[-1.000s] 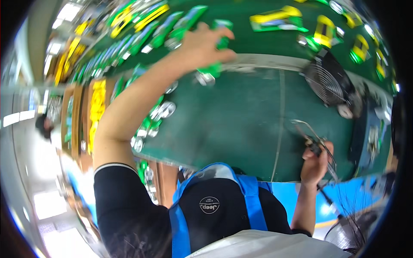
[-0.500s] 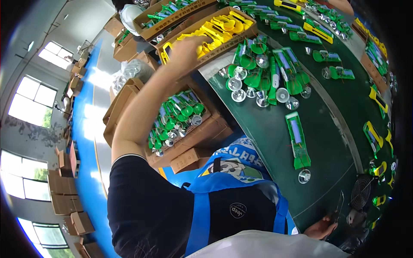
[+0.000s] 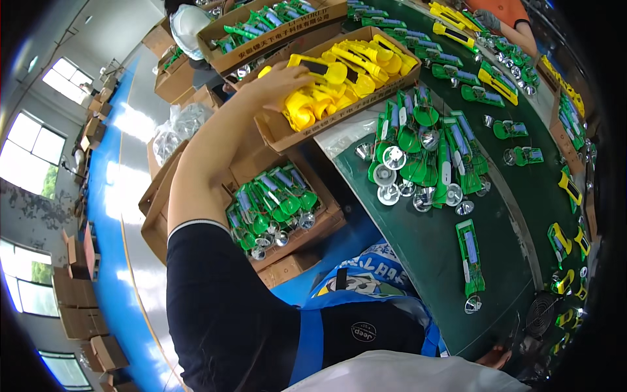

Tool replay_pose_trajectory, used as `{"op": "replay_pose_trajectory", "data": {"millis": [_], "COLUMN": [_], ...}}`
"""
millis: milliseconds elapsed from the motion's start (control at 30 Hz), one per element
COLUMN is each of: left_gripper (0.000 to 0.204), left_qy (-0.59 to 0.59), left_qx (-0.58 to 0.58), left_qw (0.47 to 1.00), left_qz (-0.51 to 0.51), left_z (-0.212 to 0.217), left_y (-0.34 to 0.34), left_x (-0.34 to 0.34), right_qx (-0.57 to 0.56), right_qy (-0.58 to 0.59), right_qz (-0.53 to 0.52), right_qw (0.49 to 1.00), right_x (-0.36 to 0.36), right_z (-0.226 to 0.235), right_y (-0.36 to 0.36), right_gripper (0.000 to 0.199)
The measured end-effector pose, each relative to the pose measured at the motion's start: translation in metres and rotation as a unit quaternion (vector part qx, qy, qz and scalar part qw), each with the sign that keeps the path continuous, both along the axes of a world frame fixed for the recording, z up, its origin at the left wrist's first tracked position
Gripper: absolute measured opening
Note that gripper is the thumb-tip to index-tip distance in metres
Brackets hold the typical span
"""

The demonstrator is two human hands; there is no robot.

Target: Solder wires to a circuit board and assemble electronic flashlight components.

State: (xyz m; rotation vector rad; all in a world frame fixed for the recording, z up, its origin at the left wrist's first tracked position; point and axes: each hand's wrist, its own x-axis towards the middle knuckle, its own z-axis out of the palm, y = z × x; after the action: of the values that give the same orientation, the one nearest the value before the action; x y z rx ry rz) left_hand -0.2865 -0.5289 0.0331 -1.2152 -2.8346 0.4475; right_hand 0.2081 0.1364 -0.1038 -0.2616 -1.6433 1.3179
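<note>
My left hand (image 3: 282, 77) reaches up and left into a cardboard box (image 3: 277, 136) full of yellow torch shells (image 3: 346, 68). Its fingers curl over one yellow shell with a dark panel (image 3: 312, 65). Only a sliver of my right hand (image 3: 496, 357) shows at the lower edge, by the dark green table (image 3: 437, 261); what it holds is hidden. A heap of green torch parts and silver reflectors (image 3: 418, 157) lies on the table to the right of the yellow box.
Under my left arm sits another box of green torches (image 3: 271, 206); a third one (image 3: 261, 26) stands behind the yellow box. A lone green torch (image 3: 470, 255) and a small fan (image 3: 541, 313) are on the table. A person in an orange sleeve (image 3: 503, 13) works beyond.
My head has swung left and down, bringing the boxes into view. My left hand has moved from the green parts on the table to the box of yellow shells.
</note>
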Motion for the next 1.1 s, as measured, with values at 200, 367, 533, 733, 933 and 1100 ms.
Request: {"op": "replay_pose_trajectory", "data": {"millis": [200, 367, 533, 733, 933, 1100], "left_gripper": [0.053, 0.048, 0.045, 0.038, 0.047, 0.049], "left_qy": [-0.011, 0.139, 0.256, 0.314, 0.107, -0.024], "left_qx": [0.073, 0.206, 0.285, 0.285, 0.316, 0.256], "left_qw": [0.995, 0.963, 0.909, 0.903, 0.89, 0.915], "left_qz": [0.062, 0.107, 0.163, 0.071, -0.31, -0.31], "left_z": [-0.001, -0.005, 0.026, 0.079, 0.023, -0.046], "left_y": [-0.012, 0.003, 0.004, 0.161, 0.41, 0.534], "left_x": [0.036, 0.03, 0.035, 0.066, 0.172, 0.233], "right_qx": [-0.187, -0.199, -0.276, -0.294, -0.307, -0.335], "right_qy": [0.077, -0.053, 0.046, 0.109, 0.145, 0.183], "right_qz": [-0.139, -0.042, 0.053, 0.008, 0.002, 0.0], "right_qw": [0.969, 0.978, 0.959, 0.95, 0.941, 0.924], "right_x": [-0.028, 0.064, 0.034, -0.004, 0.009, 0.011], "right_z": [0.053, -0.053, -0.005, 0.014, 0.025, 0.031], "right_y": [-0.07, 0.045, -0.005, -0.046, -0.058, -0.054], "right_gripper": [0.012, 0.032, 0.025, 0.023, 0.025, 0.025]}}
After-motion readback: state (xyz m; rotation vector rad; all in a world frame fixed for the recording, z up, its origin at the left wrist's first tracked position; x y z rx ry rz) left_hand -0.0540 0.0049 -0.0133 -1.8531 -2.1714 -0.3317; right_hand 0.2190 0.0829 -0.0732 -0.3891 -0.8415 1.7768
